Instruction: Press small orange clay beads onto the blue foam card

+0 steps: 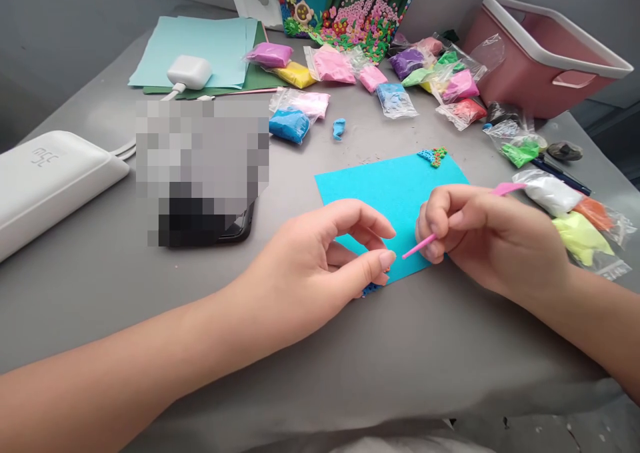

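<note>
A bright blue sheet of card lies on the table beneath both hands. Small blue, green and orange clay bits decorate its far right corner, and more blue bits show at the near corner, partly covered by my left hand. My right hand grips a thin pink clay modelling tool, its narrow tip pointing left over the card. My left hand hovers at the card's near left side, fingers curved, with a gap between thumb and index finger. Nothing clearly shows in its grasp.
Bags of coloured clay spread across the back and right. A loose blue clay lump lies beyond the card. Behind stand a decorated clay picture and a pink bin. Leftward are a phone, a white power bank and paper sheets.
</note>
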